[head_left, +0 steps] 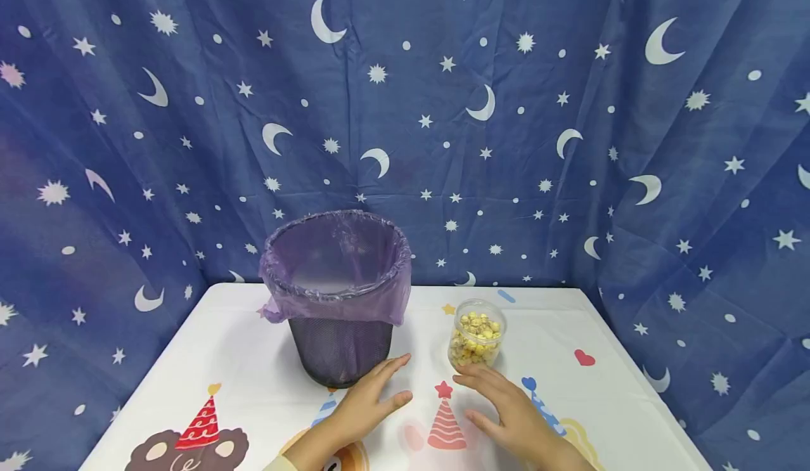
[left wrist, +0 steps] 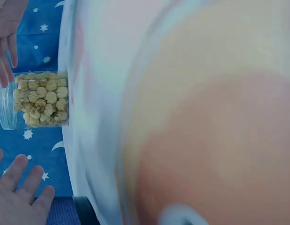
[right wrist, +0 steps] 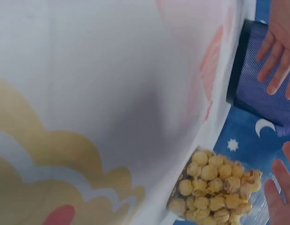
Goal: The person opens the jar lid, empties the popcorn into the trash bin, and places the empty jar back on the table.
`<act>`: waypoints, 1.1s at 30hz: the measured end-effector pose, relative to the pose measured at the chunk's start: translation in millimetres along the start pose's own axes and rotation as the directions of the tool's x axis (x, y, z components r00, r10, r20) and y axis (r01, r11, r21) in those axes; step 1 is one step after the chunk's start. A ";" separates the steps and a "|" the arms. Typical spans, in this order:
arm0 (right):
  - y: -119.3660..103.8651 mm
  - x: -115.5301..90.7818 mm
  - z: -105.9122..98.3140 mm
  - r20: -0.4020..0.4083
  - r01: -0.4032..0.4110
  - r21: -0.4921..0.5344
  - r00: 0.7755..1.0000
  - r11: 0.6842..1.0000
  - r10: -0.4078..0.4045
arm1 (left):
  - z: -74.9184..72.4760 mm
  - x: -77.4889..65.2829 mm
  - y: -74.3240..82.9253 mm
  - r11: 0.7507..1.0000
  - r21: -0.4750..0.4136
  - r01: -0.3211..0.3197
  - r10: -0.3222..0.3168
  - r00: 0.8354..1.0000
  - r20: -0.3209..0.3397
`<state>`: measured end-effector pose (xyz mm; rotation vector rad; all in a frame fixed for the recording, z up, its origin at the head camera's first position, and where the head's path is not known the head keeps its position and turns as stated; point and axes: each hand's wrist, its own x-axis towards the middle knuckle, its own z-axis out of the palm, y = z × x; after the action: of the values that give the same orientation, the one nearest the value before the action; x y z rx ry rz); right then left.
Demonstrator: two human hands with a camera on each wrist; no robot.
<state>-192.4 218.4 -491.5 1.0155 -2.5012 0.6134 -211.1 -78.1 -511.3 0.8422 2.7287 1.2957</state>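
Observation:
My left hand (head_left: pixel 370 404) has its fingers extended and holds nothing, just in front of the base of a black mesh bin (head_left: pixel 342 351). A purple bag (head_left: pixel 380 309) lines the bin and folds over its rim. To the right stands an upright clear plastic jar (head_left: pixel 476 341) of yellow popcorn, with no lid on its top. My right hand (head_left: pixel 506 411) is near the front of the jar, fingers spread and nothing in them. In the right wrist view the popcorn (right wrist: pixel 215 187) shows close up, beside the right hand's fingers (right wrist: pixel 280 187).
A white tablecloth (head_left: pixel 253 358) printed with party hats and animals covers the table. Behind it and at both sides hangs a blue curtain (head_left: pixel 405 105) with moons and stars. The bin stands left of the jar, with a gap between them.

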 end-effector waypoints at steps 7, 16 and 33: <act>15.4 8.8 -11.8 -0.272 -0.052 0.144 0.958 0.988 0.090 | 18.4 31.1 1.7 0.979 -0.204 0.007 -0.034 0.991 -0.127; 39.2 18.5 -18.9 -0.386 -0.176 0.155 0.895 0.972 0.223 | 33.5 54.1 3.9 0.958 -0.285 0.022 -0.061 0.990 -0.129; 66.9 23.7 -9.2 -0.199 -0.450 0.377 0.815 0.810 0.545 | 65.5 94.1 11.6 0.923 -0.380 0.064 -0.124 0.983 -0.134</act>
<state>-254.9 253.1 -489.3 0.2808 -2.4321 1.2574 -271.4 19.0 -525.6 0.5876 2.4570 1.8480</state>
